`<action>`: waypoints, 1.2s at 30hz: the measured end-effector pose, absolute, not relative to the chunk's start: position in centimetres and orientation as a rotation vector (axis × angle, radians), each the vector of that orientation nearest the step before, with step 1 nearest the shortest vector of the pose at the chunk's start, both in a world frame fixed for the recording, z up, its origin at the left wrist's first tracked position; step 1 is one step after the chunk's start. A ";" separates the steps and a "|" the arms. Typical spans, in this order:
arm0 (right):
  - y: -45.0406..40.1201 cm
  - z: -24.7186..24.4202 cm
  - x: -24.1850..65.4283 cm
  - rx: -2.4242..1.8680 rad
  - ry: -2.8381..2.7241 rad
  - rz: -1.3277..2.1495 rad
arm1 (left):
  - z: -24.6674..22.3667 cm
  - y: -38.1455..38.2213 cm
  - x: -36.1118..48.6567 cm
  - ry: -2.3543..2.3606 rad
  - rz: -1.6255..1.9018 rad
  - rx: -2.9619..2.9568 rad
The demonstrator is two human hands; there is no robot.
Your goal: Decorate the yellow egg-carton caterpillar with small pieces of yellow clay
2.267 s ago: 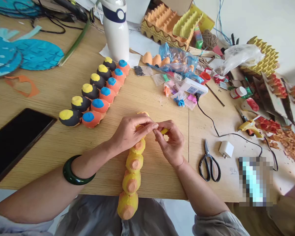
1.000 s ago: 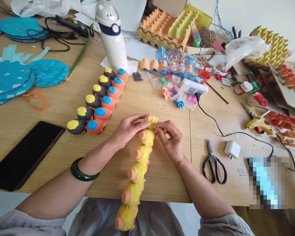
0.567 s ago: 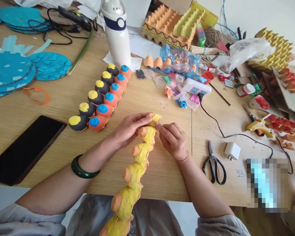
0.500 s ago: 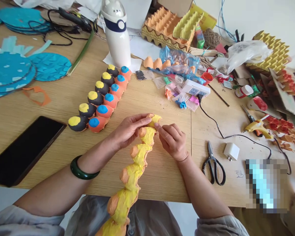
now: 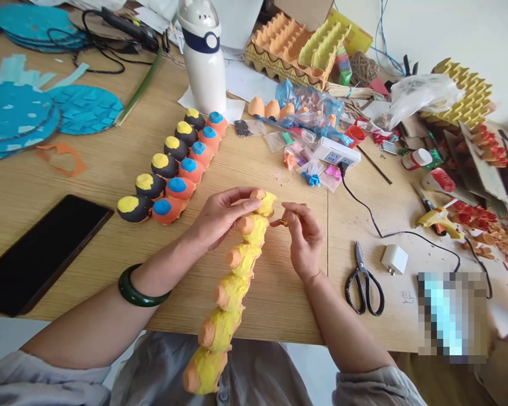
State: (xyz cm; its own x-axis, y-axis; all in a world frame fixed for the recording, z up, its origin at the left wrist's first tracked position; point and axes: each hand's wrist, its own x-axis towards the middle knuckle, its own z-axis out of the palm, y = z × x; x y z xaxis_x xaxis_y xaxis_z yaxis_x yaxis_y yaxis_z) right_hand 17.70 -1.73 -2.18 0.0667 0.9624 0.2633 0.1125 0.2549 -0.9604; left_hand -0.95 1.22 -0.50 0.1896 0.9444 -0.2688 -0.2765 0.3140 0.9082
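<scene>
My left hand (image 5: 226, 217) is closed on the far end of an orange egg-carton strip (image 5: 234, 256). Yellow clay (image 5: 237, 286) covers much of its row of cups, while the rounded tips on the left side stay bare orange. The strip slants down toward my lap, over the table edge. Just right of its far end, my right hand (image 5: 305, 239) is apart from it, fingers curled and pinching a small yellow bit that looks like clay. To the left lie a black strip (image 5: 143, 204) with yellow-topped cups and an orange strip (image 5: 180, 194) with blue-topped cups.
A phone (image 5: 46, 254) lies left. Black-handled scissors (image 5: 364, 285), a white charger (image 5: 394, 259) and a glue gun (image 5: 440, 221) are right. Beyond stand a white bottle (image 5: 205, 73), a power strip (image 5: 336, 152) with a trailing cord, clay packets and stacked egg trays (image 5: 279, 53).
My right hand has drawn back from the strip's far end to the right, its fingers now curled in a pinch. The strip's near end has come up and further into view.
</scene>
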 end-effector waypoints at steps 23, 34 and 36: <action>-0.7 -0.4 19.0 -1.163 -1.519 1.482 | -0.4 1.0 -1.0 1.092 0.846 1.011; -0.3 -1.1 19.2 -1.112 -1.288 1.668 | -0.3 1.4 -1.3 1.124 0.833 0.973; -0.4 -0.8 19.1 -1.114 -1.314 1.672 | -0.3 1.4 -1.3 1.115 0.841 0.958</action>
State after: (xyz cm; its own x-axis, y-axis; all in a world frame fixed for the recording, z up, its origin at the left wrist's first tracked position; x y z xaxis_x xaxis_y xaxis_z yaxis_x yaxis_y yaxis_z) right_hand 19.14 -0.36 -0.79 -0.3639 0.9114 -0.1924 -0.0283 -0.2172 -0.9757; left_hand -1.33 1.36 -0.28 0.2371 0.9108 -0.3380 -0.0746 0.3640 0.9284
